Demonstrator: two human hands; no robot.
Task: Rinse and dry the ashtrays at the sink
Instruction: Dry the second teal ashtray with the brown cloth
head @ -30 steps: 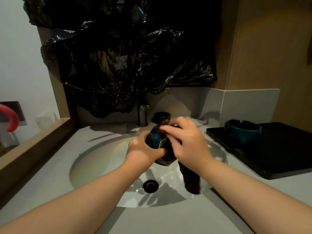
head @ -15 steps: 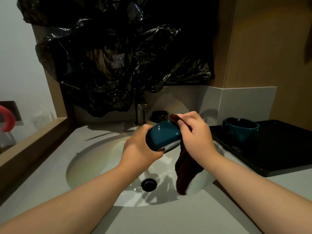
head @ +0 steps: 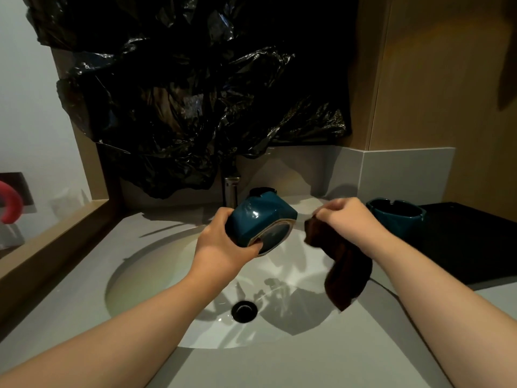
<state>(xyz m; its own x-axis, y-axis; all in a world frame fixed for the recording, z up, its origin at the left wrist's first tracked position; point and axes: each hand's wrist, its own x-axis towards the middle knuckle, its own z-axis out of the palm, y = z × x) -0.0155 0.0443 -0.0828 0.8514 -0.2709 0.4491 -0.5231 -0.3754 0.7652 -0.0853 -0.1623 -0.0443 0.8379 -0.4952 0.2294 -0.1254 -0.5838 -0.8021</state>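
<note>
My left hand point(head: 221, 242) grips a teal ashtray point(head: 261, 219), tipped on its side with its base turned toward me, above the white sink basin point(head: 156, 270). My right hand point(head: 347, 218) holds a dark brown cloth point(head: 347, 273) that hangs down over the basin's right rim, a short way from the ashtray. A second teal ashtray point(head: 396, 218) stands upright on a black tray point(head: 470, 242) on the right. Another dark ashtray point(head: 261, 191) is partly hidden behind the held one, beside the faucet point(head: 230, 191).
The basin's drain point(head: 244, 311) is open and dark. Black plastic sheeting point(head: 195, 93) covers the wall above the faucet. A grey counter point(head: 70, 312) surrounds the basin, with a wooden ledge point(head: 56, 239) along the left. A red curved object point(head: 11, 205) shows at far left.
My right hand has pulled the cloth off the ashtray and moved right. My left hand has turned the ashtray so its base faces me.
</note>
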